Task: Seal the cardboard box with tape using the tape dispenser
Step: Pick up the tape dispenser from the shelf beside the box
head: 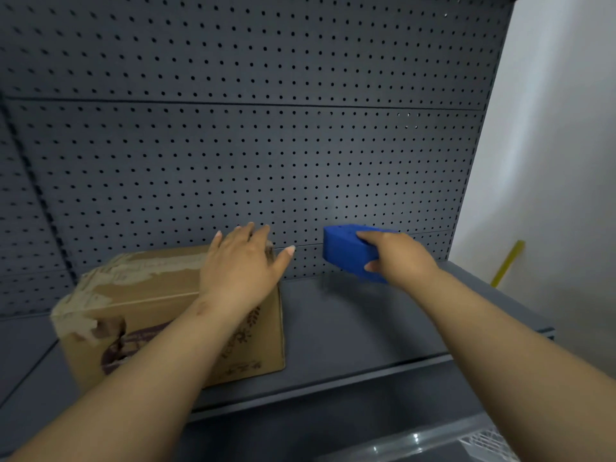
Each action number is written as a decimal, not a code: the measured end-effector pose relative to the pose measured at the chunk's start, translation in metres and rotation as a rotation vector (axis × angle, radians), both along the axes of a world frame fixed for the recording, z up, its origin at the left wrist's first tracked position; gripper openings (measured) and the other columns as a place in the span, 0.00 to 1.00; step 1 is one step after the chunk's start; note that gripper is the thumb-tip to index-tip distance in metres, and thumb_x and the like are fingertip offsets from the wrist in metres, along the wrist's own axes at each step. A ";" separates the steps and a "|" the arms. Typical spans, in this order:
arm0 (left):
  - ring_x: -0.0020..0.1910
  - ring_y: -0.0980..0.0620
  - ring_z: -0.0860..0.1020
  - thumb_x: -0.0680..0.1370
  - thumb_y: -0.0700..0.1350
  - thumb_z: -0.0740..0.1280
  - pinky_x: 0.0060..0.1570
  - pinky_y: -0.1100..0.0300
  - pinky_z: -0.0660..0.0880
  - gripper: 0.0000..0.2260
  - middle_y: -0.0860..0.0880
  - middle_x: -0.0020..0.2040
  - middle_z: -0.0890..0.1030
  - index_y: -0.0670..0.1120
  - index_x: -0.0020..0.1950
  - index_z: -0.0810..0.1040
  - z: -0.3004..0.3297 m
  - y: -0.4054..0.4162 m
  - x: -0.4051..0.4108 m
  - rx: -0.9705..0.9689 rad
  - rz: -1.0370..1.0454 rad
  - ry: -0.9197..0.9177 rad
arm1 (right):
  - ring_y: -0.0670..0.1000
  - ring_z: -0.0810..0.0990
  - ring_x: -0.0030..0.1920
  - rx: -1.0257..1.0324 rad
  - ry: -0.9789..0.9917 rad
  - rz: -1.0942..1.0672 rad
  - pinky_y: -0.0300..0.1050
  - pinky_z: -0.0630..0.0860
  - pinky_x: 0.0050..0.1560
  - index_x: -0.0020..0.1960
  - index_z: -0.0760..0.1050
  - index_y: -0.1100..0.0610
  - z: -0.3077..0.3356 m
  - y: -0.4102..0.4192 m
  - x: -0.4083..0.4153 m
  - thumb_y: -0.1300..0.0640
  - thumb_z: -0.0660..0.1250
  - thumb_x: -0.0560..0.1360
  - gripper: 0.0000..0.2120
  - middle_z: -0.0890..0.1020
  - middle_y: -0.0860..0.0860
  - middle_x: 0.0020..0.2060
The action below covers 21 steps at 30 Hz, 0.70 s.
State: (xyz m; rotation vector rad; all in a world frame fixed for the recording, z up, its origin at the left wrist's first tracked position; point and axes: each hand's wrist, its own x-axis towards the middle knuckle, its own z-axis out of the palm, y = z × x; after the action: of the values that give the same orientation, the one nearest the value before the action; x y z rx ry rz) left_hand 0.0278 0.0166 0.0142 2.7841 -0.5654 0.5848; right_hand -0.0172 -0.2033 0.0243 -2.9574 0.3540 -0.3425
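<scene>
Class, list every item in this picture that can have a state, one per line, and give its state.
cardboard box: closed, resting on the shelf, old tape patches on top
tape dispenser: lifted clear of the shelf, right of the box, not touching it
left hand: open, palm flat on the box top
right hand: gripping the dispenser
shelf: carrying the box

Before you: dark grey pegboard [266,145] back panel. Below it, a grey shelf [360,325]. Right of the pegboard, a white wall [560,128]; a yellow strip [508,263] leans there.
</scene>
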 end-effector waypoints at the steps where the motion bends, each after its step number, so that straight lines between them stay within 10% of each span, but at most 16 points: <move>1: 0.76 0.50 0.57 0.77 0.65 0.49 0.75 0.51 0.48 0.32 0.48 0.77 0.61 0.49 0.76 0.59 0.003 0.001 0.000 -0.037 -0.003 0.014 | 0.57 0.75 0.60 -0.009 -0.028 0.017 0.53 0.75 0.55 0.69 0.67 0.50 0.013 0.000 -0.002 0.60 0.66 0.74 0.24 0.77 0.54 0.61; 21: 0.73 0.49 0.63 0.70 0.71 0.59 0.75 0.51 0.52 0.42 0.47 0.75 0.64 0.48 0.76 0.58 0.057 0.066 -0.004 -0.240 0.150 0.002 | 0.55 0.69 0.66 -0.079 -0.294 0.408 0.51 0.71 0.59 0.72 0.63 0.45 0.138 0.101 0.001 0.58 0.68 0.74 0.29 0.74 0.51 0.66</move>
State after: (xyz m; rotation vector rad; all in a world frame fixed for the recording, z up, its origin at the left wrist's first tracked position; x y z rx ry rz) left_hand 0.0233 0.0827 0.0712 2.6125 -0.2661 0.6351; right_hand -0.0158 -0.1023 0.1620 -2.8935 -0.2986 -0.7327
